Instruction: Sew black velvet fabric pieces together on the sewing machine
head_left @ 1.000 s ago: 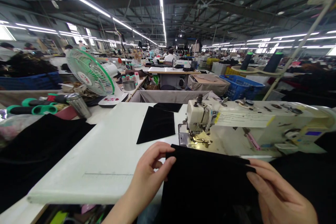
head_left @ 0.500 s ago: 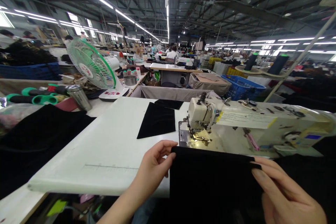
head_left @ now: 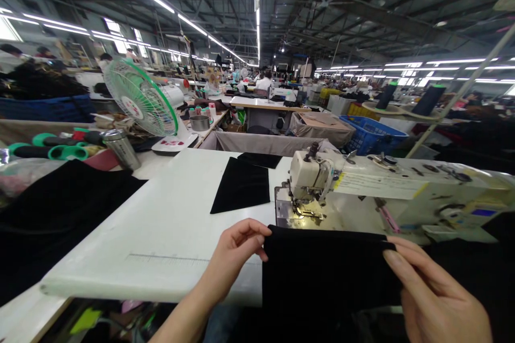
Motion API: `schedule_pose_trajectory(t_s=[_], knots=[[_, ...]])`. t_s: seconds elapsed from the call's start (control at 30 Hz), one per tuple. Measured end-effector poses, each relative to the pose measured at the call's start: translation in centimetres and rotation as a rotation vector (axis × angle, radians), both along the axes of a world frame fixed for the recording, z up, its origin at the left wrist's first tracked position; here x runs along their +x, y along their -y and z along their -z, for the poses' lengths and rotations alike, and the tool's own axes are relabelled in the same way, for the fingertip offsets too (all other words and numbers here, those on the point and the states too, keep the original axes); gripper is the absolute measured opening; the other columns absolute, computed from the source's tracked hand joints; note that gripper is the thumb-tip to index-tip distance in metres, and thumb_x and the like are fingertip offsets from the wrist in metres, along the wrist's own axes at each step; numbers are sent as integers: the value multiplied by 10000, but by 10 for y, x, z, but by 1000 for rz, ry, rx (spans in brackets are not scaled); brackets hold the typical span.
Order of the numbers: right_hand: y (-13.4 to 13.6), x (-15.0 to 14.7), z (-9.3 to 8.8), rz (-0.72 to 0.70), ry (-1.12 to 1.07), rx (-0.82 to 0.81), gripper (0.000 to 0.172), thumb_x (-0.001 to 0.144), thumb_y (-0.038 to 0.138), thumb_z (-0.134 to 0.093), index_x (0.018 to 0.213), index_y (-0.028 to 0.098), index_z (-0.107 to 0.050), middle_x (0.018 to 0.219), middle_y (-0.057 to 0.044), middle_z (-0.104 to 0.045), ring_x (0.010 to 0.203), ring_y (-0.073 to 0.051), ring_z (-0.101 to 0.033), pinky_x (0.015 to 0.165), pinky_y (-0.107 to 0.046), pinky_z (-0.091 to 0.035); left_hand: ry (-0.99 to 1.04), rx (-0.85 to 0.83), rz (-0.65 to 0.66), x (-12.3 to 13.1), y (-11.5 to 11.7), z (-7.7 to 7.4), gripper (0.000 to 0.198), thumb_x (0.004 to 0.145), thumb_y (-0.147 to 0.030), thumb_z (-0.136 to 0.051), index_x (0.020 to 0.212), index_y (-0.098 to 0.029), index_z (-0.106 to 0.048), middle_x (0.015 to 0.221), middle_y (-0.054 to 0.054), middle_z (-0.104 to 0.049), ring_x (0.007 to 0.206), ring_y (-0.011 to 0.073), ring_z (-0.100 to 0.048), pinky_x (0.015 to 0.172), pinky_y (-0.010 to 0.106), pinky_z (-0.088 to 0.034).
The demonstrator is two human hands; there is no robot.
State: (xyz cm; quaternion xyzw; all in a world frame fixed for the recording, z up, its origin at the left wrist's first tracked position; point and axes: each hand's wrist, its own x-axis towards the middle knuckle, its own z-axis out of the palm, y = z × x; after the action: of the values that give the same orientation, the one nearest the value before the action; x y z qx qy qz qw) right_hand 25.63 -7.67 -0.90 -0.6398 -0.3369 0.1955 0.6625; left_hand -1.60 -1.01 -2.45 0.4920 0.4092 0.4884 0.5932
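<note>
1. Black cloth [head_left: 322, 278] hangs over the near edge of the worktop [head_left: 161, 230], its far edge drawn nearly straight between two hands.
2. Left hand [head_left: 239, 249]: thumb and fingers pinched closed on the cloth's far left corner.
3. Right hand [head_left: 442, 289]: thumb and fingers closed on the far right corner.
4. Progress, as I judge it: the cloth is gripped and spread, but sits on the near side of the sewing machine [head_left: 314, 177], not under its needle. Whether its edge is folded or stitched is hard to tell, black on black.
5. Two flat dark pieces [head_left: 241, 185] lie farther off, left of the machine.
6. The machine fills the far right, blocking that side; another dark cloth [head_left: 60, 214] covers the left, near a steel flask [head_left: 120, 150] and a green-rimmed fan [head_left: 140, 99].
</note>
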Motion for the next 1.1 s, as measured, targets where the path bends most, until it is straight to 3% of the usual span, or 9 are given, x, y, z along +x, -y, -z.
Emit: schedule_pose_trajectory(t_s=[0.23, 0.5, 0.7, 0.83, 0.97, 1.1], knots=[[2, 4, 3, 2, 60, 26, 349, 607, 529, -847, 757, 225, -765, 1038, -67, -762, 963, -296, -694, 873, -342, -563, 87, -178, 94, 4, 2, 1, 342, 616, -280, -910, 823, -171, -661, 722, -8, -669, 673, 127, -625, 694, 249, -485], [4, 5, -1, -6, -45, 45, 351, 616, 506, -867, 806, 227, -771, 1109, -71, -745, 1035, -307, -676, 982, -390, -514, 53, -206, 190, 7, 0, 8, 336, 581, -276, -935, 768, -161, -680, 770, 7, -696, 722, 120, -622, 721, 229, -475], [4, 7, -2, 7, 76, 43, 332, 625, 517, -837, 754, 220, -763, 1021, -69, -763, 946, -297, -703, 916, -373, -552, 9, -91, 130, 12, -3, 7, 296, 590, -353, -916, 680, -158, -711, 818, 22, -659, 622, 110, -562, 573, 238, -501], [3, 13, 5, 10, 53, -4, 359, 603, 545, -841, 744, 222, -773, 1051, -68, -764, 970, -301, -701, 926, -356, -547, -60, 48, -5, 11, -2, -5, 246, 656, -385, -869, 699, -163, -774, 994, 80, -676, 627, 111, -571, 510, 225, -512], [-3, 17, 15, -6, -64, -28, 411, 542, 550, -875, 792, 234, -796, 1103, -55, -763, 1023, -300, -693, 943, -326, -542, -140, 131, -97, 7, 1, -18, 201, 696, -384, -835, 722, -188, -800, 967, 81, -699, 566, 102, -560, 436, 206, -476], [-10, 16, 16, 0, -234, -70, 493, 447, 570, -900, 801, 237, -814, 1083, -51, -779, 1105, -317, -674, 968, -294, -540, -184, 224, -204, 5, 4, -24, 134, 706, -334, -831, 685, -208, -791, 871, 62, -735, 748, 175, -654, 633, 238, -544]])
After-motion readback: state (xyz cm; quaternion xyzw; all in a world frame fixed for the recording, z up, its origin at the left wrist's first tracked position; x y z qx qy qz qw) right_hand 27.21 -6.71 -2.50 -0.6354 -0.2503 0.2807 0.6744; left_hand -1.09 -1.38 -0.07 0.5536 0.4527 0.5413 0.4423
